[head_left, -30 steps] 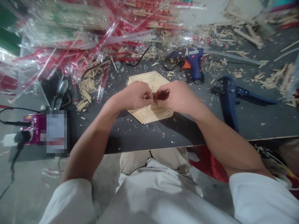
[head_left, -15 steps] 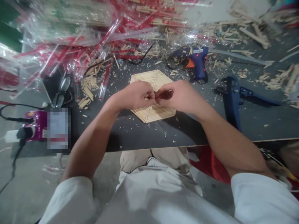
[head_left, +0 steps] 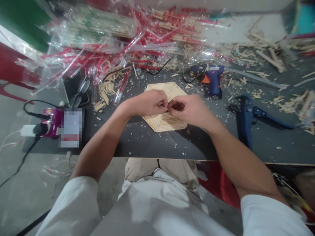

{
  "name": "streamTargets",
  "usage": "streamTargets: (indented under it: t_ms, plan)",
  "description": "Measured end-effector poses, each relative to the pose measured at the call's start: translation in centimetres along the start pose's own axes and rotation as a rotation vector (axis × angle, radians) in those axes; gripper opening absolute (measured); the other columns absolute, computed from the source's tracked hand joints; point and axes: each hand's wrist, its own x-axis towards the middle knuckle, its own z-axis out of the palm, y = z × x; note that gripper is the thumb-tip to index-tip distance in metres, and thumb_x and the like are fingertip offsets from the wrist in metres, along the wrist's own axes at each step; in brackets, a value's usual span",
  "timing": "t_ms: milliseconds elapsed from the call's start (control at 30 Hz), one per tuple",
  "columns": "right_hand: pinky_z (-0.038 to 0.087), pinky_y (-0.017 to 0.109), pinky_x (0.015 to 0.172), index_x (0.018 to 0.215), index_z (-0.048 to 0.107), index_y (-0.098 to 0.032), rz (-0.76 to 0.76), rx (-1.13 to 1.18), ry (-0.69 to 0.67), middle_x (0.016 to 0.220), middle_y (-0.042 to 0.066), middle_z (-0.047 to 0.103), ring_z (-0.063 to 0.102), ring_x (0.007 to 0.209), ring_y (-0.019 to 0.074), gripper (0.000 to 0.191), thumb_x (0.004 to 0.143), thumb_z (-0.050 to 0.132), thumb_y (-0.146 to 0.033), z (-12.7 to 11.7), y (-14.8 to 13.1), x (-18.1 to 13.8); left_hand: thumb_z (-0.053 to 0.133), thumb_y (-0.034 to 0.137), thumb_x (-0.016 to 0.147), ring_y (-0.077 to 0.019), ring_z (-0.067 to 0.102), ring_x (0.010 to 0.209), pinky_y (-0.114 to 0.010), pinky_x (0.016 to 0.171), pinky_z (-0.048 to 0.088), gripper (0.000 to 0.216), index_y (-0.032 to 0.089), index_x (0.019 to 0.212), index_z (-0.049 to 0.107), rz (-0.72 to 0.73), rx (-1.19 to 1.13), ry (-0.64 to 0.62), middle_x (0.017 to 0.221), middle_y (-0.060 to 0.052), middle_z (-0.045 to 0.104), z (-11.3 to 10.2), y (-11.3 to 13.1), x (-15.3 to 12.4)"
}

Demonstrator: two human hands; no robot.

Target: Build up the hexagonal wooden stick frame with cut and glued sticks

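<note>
Stick panel (head_left: 169,124): from my remote seat I see it on the dark tabletop (head_left: 140,144), straight out at 12 o'clock from the wearer's body, beneath both hands; clock directions below run from its centre, 12 at the far side.
Left hand (head_left: 149,102): over the panel's 9 o'clock side, thumb and forefinger drawn together near the middle.
Right hand (head_left: 189,108): over the 3 o'clock side, fingertips pinched closed and meeting the left's; whether anything small sits between them, I cannot tell.
Wedges done: the visible sections look filled with pale sticks laid side by side, with ribs (head_left: 159,124) along the seams. I judge the panel well advanced.
Centre left: fingertips cover it, so I cannot tell what remains there.
Glue gun (head_left: 214,78): at 2 o'clock, red light lit, apart from both hands.
Blue cutter (head_left: 244,121): near 3 o'clock, untouched.
Short offcuts (head_left: 104,97): piled between 9 and 10 o'clock.
Wrapped bundles (head_left: 105,26): heaped at 11 o'clock.
</note>
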Motion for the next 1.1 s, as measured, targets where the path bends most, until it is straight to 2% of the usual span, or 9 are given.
streamTargets:
  t_ms: [100,200,300,433,667,900,1100]
  plan:
    - [0.047,0.030,0.067,0.083,0.074,-0.018,-0.038,-0.003,0.067,0.071,0.002,0.071,0.062,0.067,0.0151,0.011,0.079,0.069,-0.027,-0.2,0.0,0.0,0.057,0.023,0.100,-0.0204,0.066,0.092,-0.032,0.084,0.049,0.017,0.016,0.099,0.073,-0.003,0.061,0.087,0.098,-0.009,0.071,0.1,0.6,-0.4]
    - [0.049,0.031,0.068,0.082,0.073,-0.019,-0.084,0.034,0.130,0.073,0.002,0.071,0.062,0.067,0.0148,0.011,0.080,0.070,-0.029,-0.4,-0.1,-0.1,0.046,0.029,0.111,-0.0241,0.067,0.101,-0.035,0.090,0.050,0.031,0.015,0.100,0.071,-0.020,0.179,0.146,0.103,-0.012,0.071,0.5,1.9,-1.2]
    - [0.051,0.031,0.068,0.085,0.074,-0.020,-0.101,0.086,0.175,0.076,0.002,0.073,0.063,0.067,0.0148,0.013,0.081,0.073,-0.032,-0.2,0.0,-0.1,0.039,0.027,0.114,-0.0229,0.067,0.094,-0.033,0.080,0.049,0.035,0.014,0.102,0.069,-0.074,0.266,0.183,0.100,-0.012,0.072,1.3,2.9,-2.0]
    - [0.056,0.031,0.063,0.088,0.073,-0.022,-0.046,0.214,0.187,0.072,0.001,0.072,0.064,0.062,0.0146,0.021,0.081,0.077,-0.041,0.1,0.1,0.2,0.038,0.018,0.111,-0.0216,0.068,0.085,-0.032,0.069,0.044,0.032,0.017,0.104,0.069,-0.137,0.336,0.245,0.094,-0.010,0.074,2.7,3.0,-2.2]
    - [0.060,0.032,0.062,0.086,0.070,-0.022,-0.027,0.316,0.182,0.070,0.000,0.070,0.066,0.060,0.0140,0.029,0.080,0.083,-0.048,0.2,0.5,0.7,0.036,0.019,0.112,-0.0220,0.068,0.084,-0.033,0.070,0.046,0.036,0.017,0.105,0.072,-0.146,0.326,0.286,0.095,-0.011,0.075,3.5,2.6,-1.7]
    - [0.061,0.032,0.064,0.085,0.072,-0.022,-0.061,0.348,0.173,0.069,0.000,0.071,0.067,0.060,0.0138,0.021,0.080,0.082,-0.040,0.3,0.7,0.7,0.035,0.020,0.112,-0.0221,0.069,0.083,-0.034,0.070,0.046,0.037,0.016,0.104,0.071,-0.122,0.325,0.306,0.094,-0.012,0.076,3.8,2.2,-1.7]
    - [0.060,0.031,0.063,0.083,0.072,-0.021,-0.066,0.369,0.180,0.069,0.000,0.072,0.067,0.059,0.0132,0.020,0.080,0.082,-0.037,0.2,0.4,0.7,0.039,0.019,0.110,-0.0186,0.068,0.079,-0.031,0.068,0.044,0.031,0.019,0.105,0.069,-0.125,0.275,0.348,0.093,-0.009,0.076,3.9,2.1,-1.7]
